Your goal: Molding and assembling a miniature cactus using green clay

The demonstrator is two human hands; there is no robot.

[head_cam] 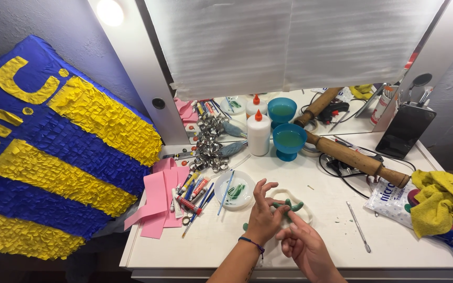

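**Green clay strip pinched at left fingertips, right hand just beneath**

Far left, propped against the wall: a large blue-and-yellow fringed piñata [53, 152]. Across the white tabletop [331, 236]: a wooden rolling pin [360, 160] lying diagonally at right, a yellow cloth [441, 202] at the right edge, pink paper sheets [158, 202] and scattered paint tubes [192, 196] at left, a blue cup [289, 141] and white glue bottle [258, 133] at the far side. Near centre: left hand [263, 217] closed in a pinch on a thin green clay strip [289, 206], other fingers spread upward. Strip's long axis running left to right, extending rightward from the fingertips over a white dough ring [297, 209]. Right hand [305, 246] loosely open, holding nothing, nearer and just right of the left, directly below the strip's free end.
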